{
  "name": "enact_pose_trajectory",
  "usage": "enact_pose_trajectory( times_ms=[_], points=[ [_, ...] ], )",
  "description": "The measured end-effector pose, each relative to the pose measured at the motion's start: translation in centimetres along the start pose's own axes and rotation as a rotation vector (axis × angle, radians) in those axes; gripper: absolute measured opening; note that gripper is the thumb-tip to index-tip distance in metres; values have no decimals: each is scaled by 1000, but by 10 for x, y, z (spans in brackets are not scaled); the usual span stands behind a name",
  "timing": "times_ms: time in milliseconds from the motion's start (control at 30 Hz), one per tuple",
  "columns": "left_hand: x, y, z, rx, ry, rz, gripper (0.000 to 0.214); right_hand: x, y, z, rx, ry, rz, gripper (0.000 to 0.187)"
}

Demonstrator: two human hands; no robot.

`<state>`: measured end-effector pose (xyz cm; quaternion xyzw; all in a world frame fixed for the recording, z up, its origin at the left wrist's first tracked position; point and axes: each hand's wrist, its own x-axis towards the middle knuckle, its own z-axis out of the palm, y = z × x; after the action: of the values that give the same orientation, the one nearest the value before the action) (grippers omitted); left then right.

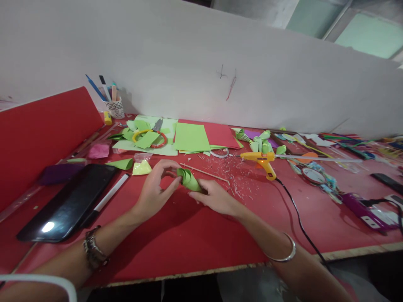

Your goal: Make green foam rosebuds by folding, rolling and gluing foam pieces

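Between my two hands is a green paper cone (188,179), rolled so that layers show at its wide end. My left hand (156,183) pinches the wide, upper-left end with thumb and fingers. The narrow lower-right end sits in the fingers of my right hand (215,195). Both hands hold the cone just above the red tabletop (176,239). A bag of yellow material (142,164) lies left of my left hand, and another green cone (121,164) rests beyond it. Past my hands, a thin stick (204,173) lies on the table.
Green paper sheets (192,137) and scissors (157,125) lie at the back. A yellow glue gun (260,161) with a black cord stands right, near finished green rolls (262,142). A black phone (67,201) and a marker (110,195) lie left. A pen cup (115,108) stands by the wall.
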<state>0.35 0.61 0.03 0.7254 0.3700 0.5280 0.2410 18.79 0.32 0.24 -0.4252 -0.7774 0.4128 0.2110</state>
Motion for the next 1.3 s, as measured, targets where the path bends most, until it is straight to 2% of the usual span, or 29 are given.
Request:
enact_pose_trajectory(
  times_ms=[200, 433, 667, 833, 1033, 1133, 1300],
  points=[
    [1, 3, -2, 20, -13, 35, 15, -1, -4, -2, -84, 9, -86, 28],
    [1, 3, -2, 31, -1, 52, 11, 0, -5, -3, -117, -53, -93, 18],
    [1, 5, -2, -21, 17, -2, 16, -1, -7, -2, -14, -124, -78, 16],
    [4, 7, -7, 132, -19, 69, 16, 0, -7, -2, 29, -105, -85, 16],
    [3, 3, -7, 123, 3, 60, 13, 0, -5, -1, 122, -11, -101, 36],
    [2, 2, -6, 100, 28, 20, 11, 0, -4, 0, 207, 14, -108, 33],
    [3, 3, -5, 90, 58, -2, 8, 2, -1, 1, 238, -40, -79, 23]
  ],
)
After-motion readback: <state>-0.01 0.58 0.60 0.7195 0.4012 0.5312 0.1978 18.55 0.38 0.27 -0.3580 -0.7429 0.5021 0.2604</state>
